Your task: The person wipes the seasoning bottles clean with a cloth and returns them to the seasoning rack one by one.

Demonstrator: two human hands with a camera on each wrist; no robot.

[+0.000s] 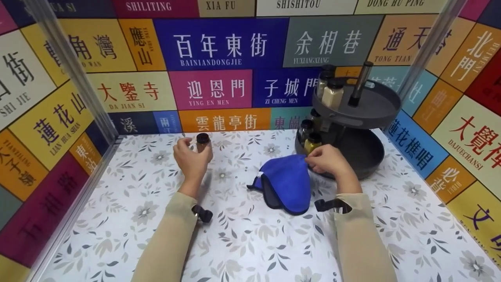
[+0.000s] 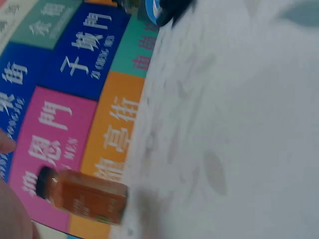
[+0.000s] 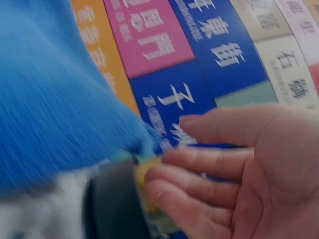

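My left hand (image 1: 192,158) curves around a small spice jar (image 1: 202,141) with a dark cap and reddish-brown contents, which stands on the table. In the left wrist view a gap shows between the jar (image 2: 87,195) and the visible parts of that hand. With its fingertips, my right hand (image 1: 328,159) pinches the upper corner of a blue oven mitt (image 1: 289,180) edged in black. The right wrist view shows the mitt's fabric (image 3: 55,94) narrowing to a gathered tip at the fingers; the exact contact is blurred.
A dark two-tier round rack (image 1: 364,152) stands behind my right hand. A jar with pale contents (image 1: 332,94) is on its upper tier, a jar with yellow contents (image 1: 312,143) on the lower. The floral tablecloth (image 1: 231,243) ends at a wall of coloured signs.
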